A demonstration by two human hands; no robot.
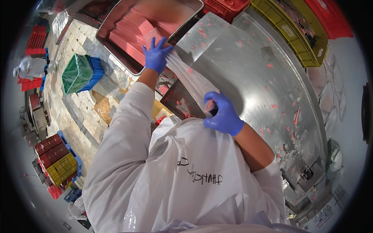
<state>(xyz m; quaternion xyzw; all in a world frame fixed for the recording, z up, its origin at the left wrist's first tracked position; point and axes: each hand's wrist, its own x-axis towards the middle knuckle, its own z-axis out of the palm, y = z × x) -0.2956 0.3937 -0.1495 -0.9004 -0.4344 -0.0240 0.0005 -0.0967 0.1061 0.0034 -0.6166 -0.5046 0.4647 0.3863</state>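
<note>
My left hand (156,55), in a blue glove, has its fingers spread over one end of a long, see-through plastic film or sleeve (192,75). Beneath and beyond that hand, pink meat-like slabs (126,39) lie in a deep metal tub (116,56). The film stretches down to the right, with small pink bits on it. My right hand (224,113), also gloved in blue, curls around its near end, where something pinkish and dark shows between thumb and fingers. What lies inside that grip is partly hidden.
A steel table (256,73) strewn with pink scraps spreads to the right. Yellow (289,33) and red crates (227,8) line its far side. At left, a blue bin (95,73) with a green liner stands on the tiled floor; stacked crates (58,159) are further back.
</note>
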